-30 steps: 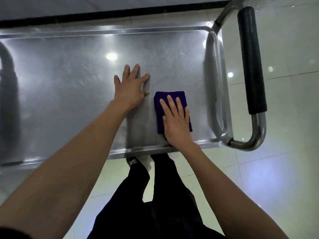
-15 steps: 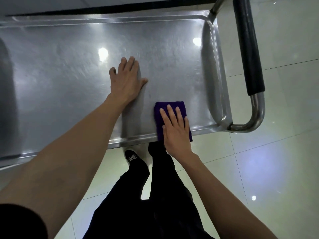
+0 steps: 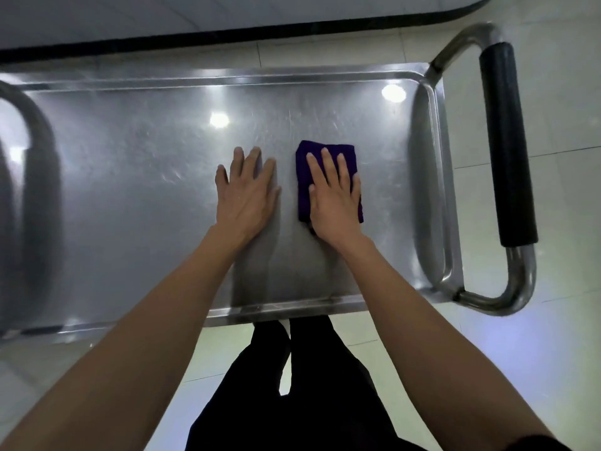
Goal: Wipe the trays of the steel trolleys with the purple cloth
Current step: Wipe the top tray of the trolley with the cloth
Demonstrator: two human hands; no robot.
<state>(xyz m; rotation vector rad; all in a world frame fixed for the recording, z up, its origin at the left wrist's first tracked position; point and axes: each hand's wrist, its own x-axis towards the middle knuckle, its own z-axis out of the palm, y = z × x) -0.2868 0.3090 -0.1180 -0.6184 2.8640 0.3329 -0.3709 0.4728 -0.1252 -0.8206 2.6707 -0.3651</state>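
Observation:
A shiny steel trolley tray (image 3: pixel 136 196) fills the middle of the view. On its right half lies a folded purple cloth (image 3: pixel 304 177). My right hand (image 3: pixel 335 198) presses flat on the cloth with straight fingers, covering most of it. Just left of the cloth, my left hand (image 3: pixel 247 193) rests flat on the bare steel, fingers straight and spread a little. Both forearms reach in from the bottom of the frame.
The trolley's push handle (image 3: pixel 507 148), a steel tube with a black grip, stands past the tray's right end. Its reflection shows in the tray. A dark-edged counter or wall base (image 3: pixel 292 30) runs behind the trolley. Pale floor tiles and my dark trousers (image 3: pixel 292 385) are below.
My right hand has slid the cloth away from the tray's near edge toward the middle. My left hand stays flat beside it. The camera has tilted, showing more of the tray.

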